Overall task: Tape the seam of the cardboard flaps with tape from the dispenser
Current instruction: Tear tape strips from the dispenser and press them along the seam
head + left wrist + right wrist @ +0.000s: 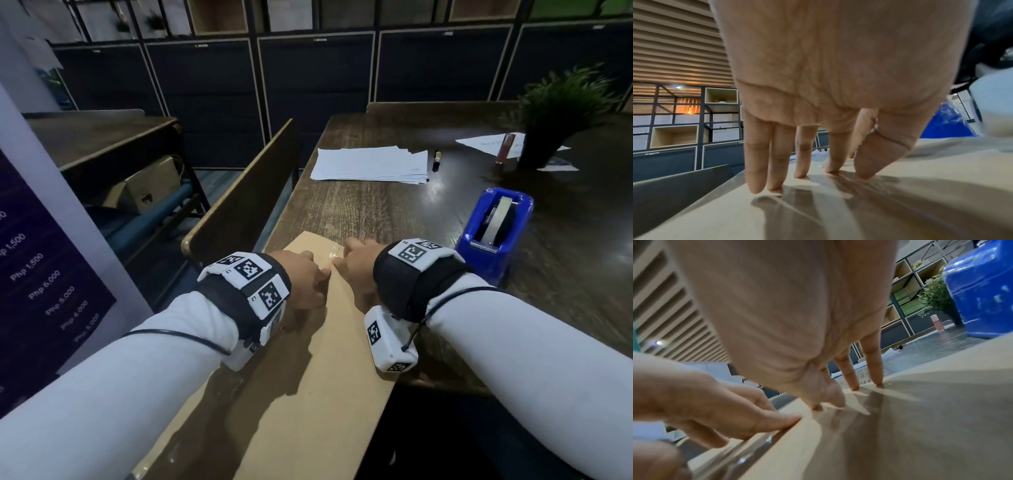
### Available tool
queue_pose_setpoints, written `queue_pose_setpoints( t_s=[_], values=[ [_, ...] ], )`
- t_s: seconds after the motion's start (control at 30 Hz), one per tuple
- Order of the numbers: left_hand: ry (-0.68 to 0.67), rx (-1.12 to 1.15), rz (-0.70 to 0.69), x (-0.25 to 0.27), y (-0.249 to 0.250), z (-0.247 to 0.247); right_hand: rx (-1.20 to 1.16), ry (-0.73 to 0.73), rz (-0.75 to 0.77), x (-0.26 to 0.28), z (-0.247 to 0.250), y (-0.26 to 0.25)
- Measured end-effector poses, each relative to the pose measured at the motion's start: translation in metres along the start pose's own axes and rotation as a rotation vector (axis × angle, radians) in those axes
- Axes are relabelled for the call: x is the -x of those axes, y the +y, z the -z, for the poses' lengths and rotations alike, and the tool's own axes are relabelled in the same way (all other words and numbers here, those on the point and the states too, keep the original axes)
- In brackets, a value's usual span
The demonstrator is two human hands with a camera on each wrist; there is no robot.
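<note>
Nearest: cardboard flaps (294, 394) lie flat at the table (394, 212) edge, overhanging toward the person, seam (330, 284) running away down the middle. Both hands sit at the far end of it. Left hand (301, 277) has fingers straight and slightly spread, tips pressed down on the left flap, thumb (877, 155) at the seam; seems to be pinning that flap so the gap stays closed. Right hand (356, 263) does the same on the right flap, fingertips (877, 379) planted, thumb down near the left thumb. Neither hand pinches anything. A clear shiny strip of tape (333, 254) already sits across the seam between the thumbs, so this looks like rubbing it down. Most of the seam nearer the person looks bare, though clear tape is hard to judge. Further right, blue dispenser (495, 228) stands well apart, within reach for another strip. Beyond: paper stack (371, 164), marker (436, 161), potted plant (555, 116).
</note>
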State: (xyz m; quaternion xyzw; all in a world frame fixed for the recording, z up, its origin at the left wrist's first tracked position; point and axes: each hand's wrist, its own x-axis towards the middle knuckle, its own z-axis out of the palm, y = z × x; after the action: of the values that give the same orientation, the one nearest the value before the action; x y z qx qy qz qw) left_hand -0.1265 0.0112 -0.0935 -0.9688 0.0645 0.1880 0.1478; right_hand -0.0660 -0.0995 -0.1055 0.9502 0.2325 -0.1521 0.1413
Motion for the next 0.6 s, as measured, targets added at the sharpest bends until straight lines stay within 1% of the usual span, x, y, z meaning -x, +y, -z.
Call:
queue_pose_setpoints(
  t_s=[0.07, 0.23, 0.3, 0.33, 0.4, 0.47, 0.57, 0.6],
  values=[
    [0.015, 0.027, -0.015, 0.002, -0.001, -0.001, -0.04, 0.027, -0.021, -0.003, -0.004, 0.002],
    [0.031, 0.069, -0.048, 0.006, -0.005, -0.001, -0.16, -0.015, -0.012, -0.004, 0.002, 0.005],
    [0.026, 0.088, -0.054, 0.006, -0.007, 0.002, -0.085, -0.045, -0.028, -0.002, 0.004, 0.005],
    [0.023, 0.103, -0.055, 0.005, -0.008, 0.003, -0.03, -0.055, -0.004, 0.001, 0.006, 0.005],
    [0.028, 0.131, -0.046, 0.004, -0.01, 0.006, 0.047, -0.024, 0.059, 0.007, 0.009, 0.006],
    [0.042, 0.139, -0.024, 0.004, -0.01, 0.007, 0.028, -0.029, 0.066, 0.007, 0.01, 0.009],
    [0.033, 0.068, 0.003, 0.001, -0.004, 0.006, -0.086, -0.064, 0.043, 0.0, 0.005, 0.01],
    [0.028, 0.056, 0.008, 0.0, -0.002, 0.006, -0.047, -0.074, 0.055, -0.001, 0.007, 0.007]
  ],
)
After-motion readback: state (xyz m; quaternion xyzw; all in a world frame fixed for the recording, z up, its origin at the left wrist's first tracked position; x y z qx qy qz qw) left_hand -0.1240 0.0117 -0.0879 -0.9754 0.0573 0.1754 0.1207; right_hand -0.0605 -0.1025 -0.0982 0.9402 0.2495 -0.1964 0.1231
